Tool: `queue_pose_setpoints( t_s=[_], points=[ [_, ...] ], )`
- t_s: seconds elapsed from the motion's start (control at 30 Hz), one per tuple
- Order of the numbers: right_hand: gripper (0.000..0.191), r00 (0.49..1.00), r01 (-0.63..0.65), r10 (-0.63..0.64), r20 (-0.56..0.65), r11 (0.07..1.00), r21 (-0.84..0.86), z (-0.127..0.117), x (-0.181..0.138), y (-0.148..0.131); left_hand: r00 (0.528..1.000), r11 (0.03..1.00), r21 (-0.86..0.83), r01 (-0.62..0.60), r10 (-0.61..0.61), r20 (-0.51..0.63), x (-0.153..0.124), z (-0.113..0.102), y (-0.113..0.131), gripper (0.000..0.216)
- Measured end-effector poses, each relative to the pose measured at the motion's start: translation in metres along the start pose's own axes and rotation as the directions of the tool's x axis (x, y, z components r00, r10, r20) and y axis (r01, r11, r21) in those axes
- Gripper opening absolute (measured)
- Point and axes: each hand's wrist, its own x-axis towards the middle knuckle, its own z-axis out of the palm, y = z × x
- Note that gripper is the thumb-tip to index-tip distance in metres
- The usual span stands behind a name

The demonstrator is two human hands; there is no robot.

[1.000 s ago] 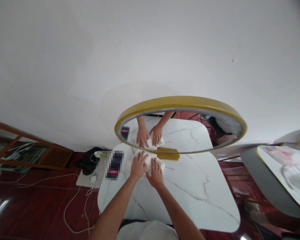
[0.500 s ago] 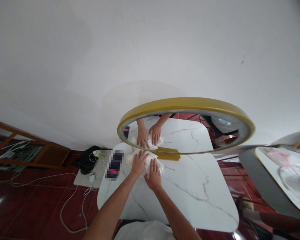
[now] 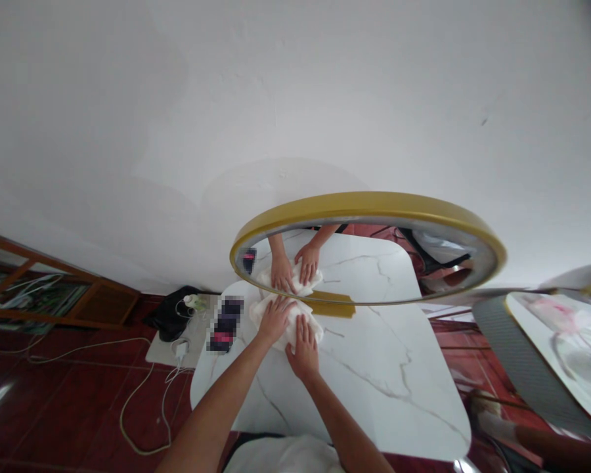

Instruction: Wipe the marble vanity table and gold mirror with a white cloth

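Observation:
A white cloth (image 3: 300, 323) lies spread on the marble-patterned white tabletop (image 3: 384, 387), just in front of the mirror's gold base. My left hand (image 3: 276, 319) rests flat on its left part, fingers stretched out toward the mirror. On the right part of the cloth lies my right hand (image 3: 304, 348), also flat with fingers extended. Both palms press down on the fabric rather than gripping it. The round gold-framed mirror (image 3: 374, 259) above shows the reflection of both hands and the cloth.
A blurred-out dark and pink item (image 3: 225, 325) lies on the tabletop's left side. Beyond that edge are a low white surface with a charger (image 3: 180, 351), cables and a black bag (image 3: 170, 315). Another table (image 3: 566, 355) stands at the right, near a person's leg (image 3: 526, 437).
Both hands and the cloth stay in nearly the same place. The view has shifted very slightly, and the leg at lower right shows a little differently.

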Motion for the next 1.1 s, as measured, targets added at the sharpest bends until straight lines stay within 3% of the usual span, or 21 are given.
queue_pose_setpoints(
  t_s=[0.23, 0.5, 0.87, 1.1],
  points=[
    [0.074, 0.999, 0.031, -0.028, 0.030, 0.996, -0.087, -0.009, 0.000, 0.009, 0.985, 0.987, -0.056, 0.151, -0.155, -0.075, -0.014, 0.013, 0.024, 0.057],
    [0.070, 0.993, 0.109, -0.113, -0.016, 0.980, -0.164, -0.023, 0.000, 0.054, 0.929, 0.925, -0.146, 0.352, -0.363, -0.063, -0.014, 0.030, 0.074, 0.058],
    [0.070, 0.996, 0.071, -0.081, -0.045, 0.977, -0.200, -0.041, -0.003, 0.130, 0.944, 0.907, -0.280, 0.316, -0.329, -0.003, 0.010, 0.054, 0.142, 0.062],
    [0.061, 0.991, 0.030, -0.058, -0.125, 0.976, -0.214, -0.046, -0.002, 0.148, 0.892, 0.838, -0.316, 0.444, -0.448, 0.063, 0.027, 0.065, 0.179, 0.058]
  ],
)
